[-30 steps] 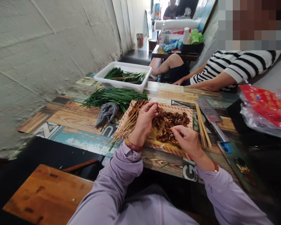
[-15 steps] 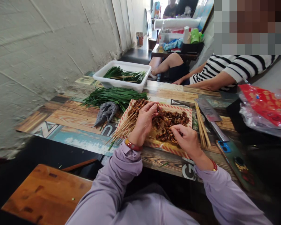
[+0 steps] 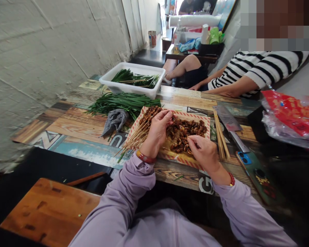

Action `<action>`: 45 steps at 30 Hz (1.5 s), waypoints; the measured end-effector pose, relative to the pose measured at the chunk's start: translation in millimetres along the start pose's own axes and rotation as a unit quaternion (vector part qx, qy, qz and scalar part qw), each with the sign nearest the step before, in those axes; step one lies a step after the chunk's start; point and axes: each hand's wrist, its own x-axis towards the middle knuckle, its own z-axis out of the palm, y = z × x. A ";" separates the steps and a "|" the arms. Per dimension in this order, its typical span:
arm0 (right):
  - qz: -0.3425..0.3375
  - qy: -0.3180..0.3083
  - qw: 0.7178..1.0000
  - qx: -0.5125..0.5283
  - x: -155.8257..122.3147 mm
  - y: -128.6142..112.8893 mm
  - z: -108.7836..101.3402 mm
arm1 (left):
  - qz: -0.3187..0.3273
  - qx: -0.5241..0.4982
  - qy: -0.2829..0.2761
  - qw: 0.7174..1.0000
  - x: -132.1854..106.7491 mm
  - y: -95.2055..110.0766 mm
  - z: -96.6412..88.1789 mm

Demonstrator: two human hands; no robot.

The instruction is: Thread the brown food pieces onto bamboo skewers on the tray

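Glossy brown, sauce-coated pieces of food (image 3: 195,128) lie in a heap on a tray with a red-and-white striped border (image 3: 180,159). My left hand (image 3: 157,130) is closed above the tray's middle, thumb and fingers pinching a brown piece. Beside the heap, my right hand (image 3: 204,152) is closed in a pinch on what looks like a thin bamboo skewer, mostly hidden by the fingers and hard to make out against the food. Loaded skewers (image 3: 136,137) lie on the tray's left side, their bare sticks pointing toward me.
Bare skewers (image 3: 221,139), a cleaver (image 3: 230,125) and a phone (image 3: 257,178) lie to the right. Green chives (image 3: 121,103) and a grey cloth (image 3: 114,121) are left, before a white tub (image 3: 134,90). A person in a striped top (image 3: 249,70) sits across; plastic bags (image 3: 290,118) are nearby.
The whole view has shifted slightly. Both hands keep nearly the same pinching poses over the tray, and the food and skewers look unchanged.
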 end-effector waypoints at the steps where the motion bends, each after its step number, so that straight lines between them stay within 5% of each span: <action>1: -0.004 0.001 1.000 -0.006 -0.2 -0.2 0.0 | 0.001 0.000 0.000 1.000 0.2 -0.3 0.0; 8: -0.001 0.001 1.000 -0.019 1.1 -2.7 0.1 | 0.009 -0.012 0.000 1.000 0.5 -1.3 1.0; 19: 0.097 -0.048 0.986 0.125 5.2 1.3 -3.6 | 0.028 -0.030 0.007 0.999 2.2 5.1 -2.1; 27: 0.133 -0.011 0.982 0.133 6.1 3.5 -2.9 | -0.023 -0.056 -0.023 0.998 2.4 0.3 1.2; 33: 0.139 -0.010 0.982 0.128 5.3 5.1 -2.5 | -0.063 -0.017 -0.102 0.993 -10.1 -2.7 12.2; 41: 0.091 -0.052 0.984 0.144 8.0 6.1 -3.8 | -0.017 0.016 -0.086 0.996 -9.7 -6.2 10.8; 45: 0.152 -0.023 0.975 0.160 10.4 8.2 -8.0 | -0.025 0.023 -0.088 0.996 -11.1 -10.4 12.6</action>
